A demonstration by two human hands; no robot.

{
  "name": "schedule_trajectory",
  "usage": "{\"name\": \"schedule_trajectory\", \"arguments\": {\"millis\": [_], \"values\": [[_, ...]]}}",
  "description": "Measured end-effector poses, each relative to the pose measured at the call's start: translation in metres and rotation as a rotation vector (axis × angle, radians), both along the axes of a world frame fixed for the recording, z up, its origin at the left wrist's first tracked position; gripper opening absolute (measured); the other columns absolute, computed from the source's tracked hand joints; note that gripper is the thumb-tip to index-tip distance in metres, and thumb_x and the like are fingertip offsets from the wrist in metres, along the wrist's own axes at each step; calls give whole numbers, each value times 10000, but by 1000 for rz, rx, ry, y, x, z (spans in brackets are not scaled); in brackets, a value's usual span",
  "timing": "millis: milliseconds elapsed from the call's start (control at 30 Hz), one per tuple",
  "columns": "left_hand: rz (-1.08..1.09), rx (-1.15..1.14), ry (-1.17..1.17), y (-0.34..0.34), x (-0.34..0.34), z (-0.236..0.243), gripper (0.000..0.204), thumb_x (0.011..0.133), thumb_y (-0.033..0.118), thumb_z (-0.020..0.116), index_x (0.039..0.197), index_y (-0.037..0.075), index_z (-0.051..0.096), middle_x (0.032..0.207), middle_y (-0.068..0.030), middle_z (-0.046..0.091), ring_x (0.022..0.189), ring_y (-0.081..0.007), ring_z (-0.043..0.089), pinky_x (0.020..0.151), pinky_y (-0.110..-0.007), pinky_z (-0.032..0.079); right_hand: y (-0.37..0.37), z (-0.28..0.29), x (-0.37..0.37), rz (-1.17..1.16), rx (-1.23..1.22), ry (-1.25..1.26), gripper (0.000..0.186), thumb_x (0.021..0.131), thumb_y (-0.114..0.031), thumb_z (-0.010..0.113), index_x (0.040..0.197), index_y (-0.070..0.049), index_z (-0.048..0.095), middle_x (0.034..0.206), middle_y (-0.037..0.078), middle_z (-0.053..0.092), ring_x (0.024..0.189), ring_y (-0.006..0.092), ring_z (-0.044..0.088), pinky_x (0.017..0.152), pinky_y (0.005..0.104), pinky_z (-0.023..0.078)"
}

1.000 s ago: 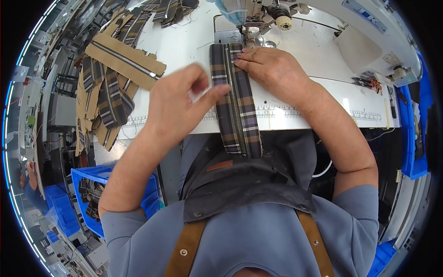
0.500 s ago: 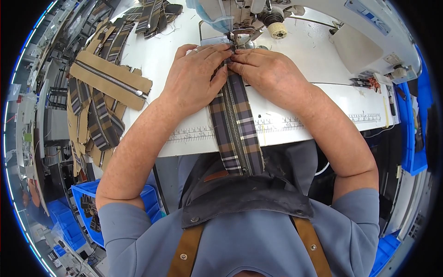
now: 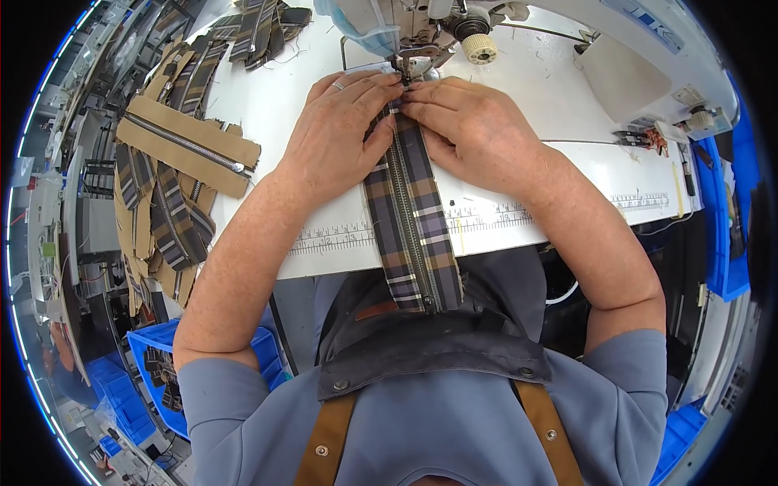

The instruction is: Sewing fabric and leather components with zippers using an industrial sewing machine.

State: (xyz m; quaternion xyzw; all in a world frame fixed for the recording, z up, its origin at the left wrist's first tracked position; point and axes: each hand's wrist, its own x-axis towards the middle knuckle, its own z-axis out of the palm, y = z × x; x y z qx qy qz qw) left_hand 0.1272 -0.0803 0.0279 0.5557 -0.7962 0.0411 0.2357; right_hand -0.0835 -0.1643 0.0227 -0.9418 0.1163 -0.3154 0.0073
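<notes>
A plaid zipper strip [image 3: 414, 212] in dark grey, brown and white runs from the sewing machine's presser foot [image 3: 403, 71] toward me. Its near end hangs over the table edge, against my apron. My left hand [image 3: 344, 121] lies along its left side, fingers together at the far end and thumb pressed on the cloth beside the zipper. On the other side, the closed fingers of my right hand [image 3: 474, 130] grip the strip's right edge close to the foot. My fingertips partly cover the far end, so the stitching spot is hidden.
A heap of tan and plaid zipper strips [image 3: 182, 146] lies at the left; more plaid pieces [image 3: 267, 31] lie at the back. A ruler scale [image 3: 494, 215] follows the table's front edge. Small snips [image 3: 632, 138] lie at the right. A blue bin [image 3: 162, 332] stands below left.
The whole view has shifted slightly. Both hands stay on the strip near the presser foot, with only a small shift in my right fingers.
</notes>
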Motion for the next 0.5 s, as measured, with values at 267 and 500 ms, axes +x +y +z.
{"name": "schedule_trajectory", "arguments": {"millis": [267,500], "values": [[-35,-8,-26,3,-1,0,409,969,210,662,1337,33,659,1424,-144,635,1393,-310,541,1199,-462,389,1,4,-3,-102,-35,45,323,839,-213,711,1086,-15,777,1064,78,767,964,217,670,860,379,515],[-35,70,144,5,-1,0,400,976,193,671,1314,-21,667,1409,-190,643,1305,-352,622,1109,-422,498,2,6,-3,-136,-39,80,383,872,-320,758,1114,-22,765,1086,69,752,1010,222,668,853,379,534]]}}
